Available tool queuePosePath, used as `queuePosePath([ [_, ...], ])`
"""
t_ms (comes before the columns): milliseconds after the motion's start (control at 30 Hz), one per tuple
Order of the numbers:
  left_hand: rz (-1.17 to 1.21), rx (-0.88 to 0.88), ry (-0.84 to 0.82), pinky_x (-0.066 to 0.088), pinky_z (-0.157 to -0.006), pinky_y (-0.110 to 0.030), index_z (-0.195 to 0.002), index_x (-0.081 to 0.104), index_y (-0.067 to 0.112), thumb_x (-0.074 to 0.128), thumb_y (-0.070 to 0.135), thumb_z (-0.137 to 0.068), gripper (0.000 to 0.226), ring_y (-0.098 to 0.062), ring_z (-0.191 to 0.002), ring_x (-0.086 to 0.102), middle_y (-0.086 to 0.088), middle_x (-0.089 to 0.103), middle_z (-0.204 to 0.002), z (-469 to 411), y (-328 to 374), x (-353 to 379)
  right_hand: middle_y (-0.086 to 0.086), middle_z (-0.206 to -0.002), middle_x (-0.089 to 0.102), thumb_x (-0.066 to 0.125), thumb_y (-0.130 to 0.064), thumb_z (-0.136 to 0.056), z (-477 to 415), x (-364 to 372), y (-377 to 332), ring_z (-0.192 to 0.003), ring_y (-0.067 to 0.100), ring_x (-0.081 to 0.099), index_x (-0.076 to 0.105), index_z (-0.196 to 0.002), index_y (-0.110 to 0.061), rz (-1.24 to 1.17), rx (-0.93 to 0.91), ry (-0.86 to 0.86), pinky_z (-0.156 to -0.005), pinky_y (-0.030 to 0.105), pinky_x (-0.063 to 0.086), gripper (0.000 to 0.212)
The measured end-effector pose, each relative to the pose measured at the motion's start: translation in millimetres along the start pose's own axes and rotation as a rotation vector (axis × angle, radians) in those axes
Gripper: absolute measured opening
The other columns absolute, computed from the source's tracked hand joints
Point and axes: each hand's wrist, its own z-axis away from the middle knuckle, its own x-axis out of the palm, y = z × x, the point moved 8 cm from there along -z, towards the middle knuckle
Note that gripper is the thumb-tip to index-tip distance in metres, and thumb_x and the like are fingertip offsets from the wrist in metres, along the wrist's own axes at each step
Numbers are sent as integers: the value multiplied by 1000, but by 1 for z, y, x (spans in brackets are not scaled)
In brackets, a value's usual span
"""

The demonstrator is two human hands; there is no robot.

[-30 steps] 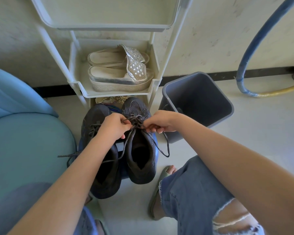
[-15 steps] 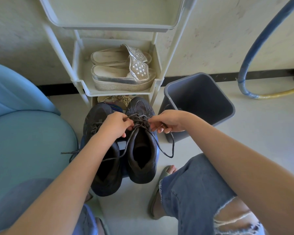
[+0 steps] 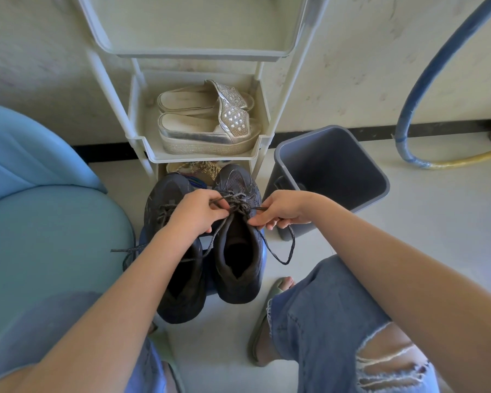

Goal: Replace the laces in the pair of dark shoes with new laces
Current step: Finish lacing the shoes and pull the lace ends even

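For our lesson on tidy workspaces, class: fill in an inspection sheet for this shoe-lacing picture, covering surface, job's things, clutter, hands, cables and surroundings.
Surface: pale floor.
Job's things: two dark shoes side by side; lace knotted on the one nearer the grey bin, one end dangling; new laces, nothing seen.
Clutter: grey bin beside the shoes.
Hands: left hand and right hand each pinch the lace at the knot.
Cables: nothing seen; a blue hose curves by the wall.
Surroundings: white rack holding silver sandals; blue seat on the left.
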Motion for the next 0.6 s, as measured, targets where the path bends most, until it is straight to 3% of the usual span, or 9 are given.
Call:
queuePosePath([
  [233,-97,55,138,34,-42,-13,-93,58,21,55,24,-95,4,-1,-27,46,5,67,-90,3,10,-6,15,-89,64,60,-15,-91,6,0,-6,-63,8,57,62,-87,-1,16,-9,9,-44,15,28,15],
  [333,-51,21,85,36,-48,-20,-97,60,18,56,33,-93,15,0,-27,46,6,66,-76,4,7,-5,22,-100,68,55,-16,-91,9,-5,-8,-73,10,65,62,-90,0,37,-17,41,-45,16,27,18],
  [400,-95,-33,5,36,-49,-22,-88,60,19,63,41,-87,23,1,-28,47,3,63,-67,7,3,-3,21,-100,69,55,-17,-90,11,-5,-9,-73,10,65,64,-90,0,47,-17,46,-45,15,28,19],
  [533,-196,-92,-86,37,-50,-20,-75,59,19,70,40,-82,25,1,-29,48,-5,69,-73,7,-3,2,11,-88,70,57,-19,-89,13,-5,-12,-69,8,62,67,-87,0,72,-36,65,-44,14,28,22],
  [600,-219,-112,-119,40,-52,-21,-82,59,18,71,41,-80,27,0,-34,52,-5,70,-75,9,-4,3,2,-83,70,58,-23,-90,14,-5,-14,-63,4,60,68,-88,-2,103,-46,85,-44,14,30,24],
])
